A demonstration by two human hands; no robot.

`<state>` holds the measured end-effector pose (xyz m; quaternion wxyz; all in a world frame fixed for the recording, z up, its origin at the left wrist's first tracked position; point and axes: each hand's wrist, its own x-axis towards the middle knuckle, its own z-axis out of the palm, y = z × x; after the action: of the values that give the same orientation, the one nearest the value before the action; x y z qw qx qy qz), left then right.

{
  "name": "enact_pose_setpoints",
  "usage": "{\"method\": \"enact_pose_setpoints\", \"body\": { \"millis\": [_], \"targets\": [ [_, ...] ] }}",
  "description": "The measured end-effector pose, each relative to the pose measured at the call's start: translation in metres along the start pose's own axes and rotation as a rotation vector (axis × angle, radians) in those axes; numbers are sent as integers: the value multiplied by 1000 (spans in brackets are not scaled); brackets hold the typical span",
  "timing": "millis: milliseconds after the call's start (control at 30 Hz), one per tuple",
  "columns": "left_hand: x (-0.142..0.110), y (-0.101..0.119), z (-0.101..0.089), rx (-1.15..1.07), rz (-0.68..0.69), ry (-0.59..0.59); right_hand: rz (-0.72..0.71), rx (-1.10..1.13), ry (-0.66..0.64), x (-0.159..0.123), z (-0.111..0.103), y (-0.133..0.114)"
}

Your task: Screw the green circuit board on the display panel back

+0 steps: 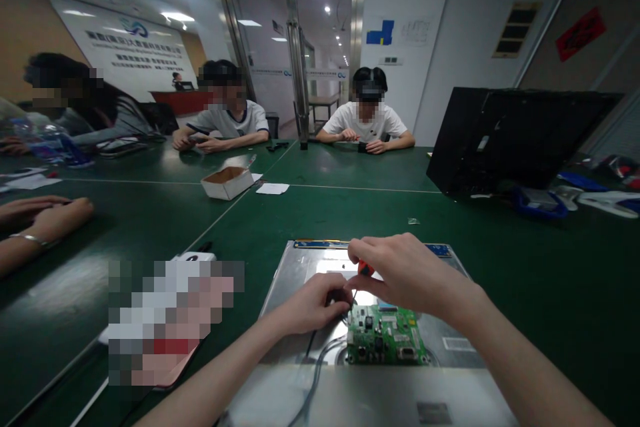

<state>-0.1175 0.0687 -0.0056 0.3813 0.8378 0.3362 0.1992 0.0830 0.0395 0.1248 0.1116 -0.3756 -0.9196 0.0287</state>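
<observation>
A metal display panel (285, 293) lies flat in front of me, with a green circuit board (380, 337) on it. My right hand (400, 270) is closed around the red and black handle of a screwdriver (366, 268). Its thin shaft points down to the board's upper left corner. My left hand (320, 303) is at that same corner, fingers bent together beside the shaft; whatever they pinch is hidden. Grey cables (320, 373) run from the board's left side toward me. A small dark speck, perhaps a screw, lies on the panel above my left fingers.
A phone (170, 327) and other blurred items lie left. Farther off are an open box (227, 183), paper (273, 189) and a black monitor (510, 140). Another person's hands (50, 217) rest at the left; several people sit around the green table (340, 213).
</observation>
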Motion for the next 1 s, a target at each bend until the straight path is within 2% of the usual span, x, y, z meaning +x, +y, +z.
{"method": "enact_pose_setpoints", "body": {
  "millis": [200, 467, 733, 1000],
  "targets": [
    [0, 1, 0, -1, 3, -4, -44, 33, 4, -6, 0, 2],
    [1, 4, -1, -9, -2, -10, 48, -48, 0, 0, 1, 2],
    [1, 1, 0, 1, -23, -13, -51, 18, -13, -6, -1, 1],
    [1, 3, -1, 9, -2, -8, 54, -78, -1, -2, 1, 4]
  ]
}}
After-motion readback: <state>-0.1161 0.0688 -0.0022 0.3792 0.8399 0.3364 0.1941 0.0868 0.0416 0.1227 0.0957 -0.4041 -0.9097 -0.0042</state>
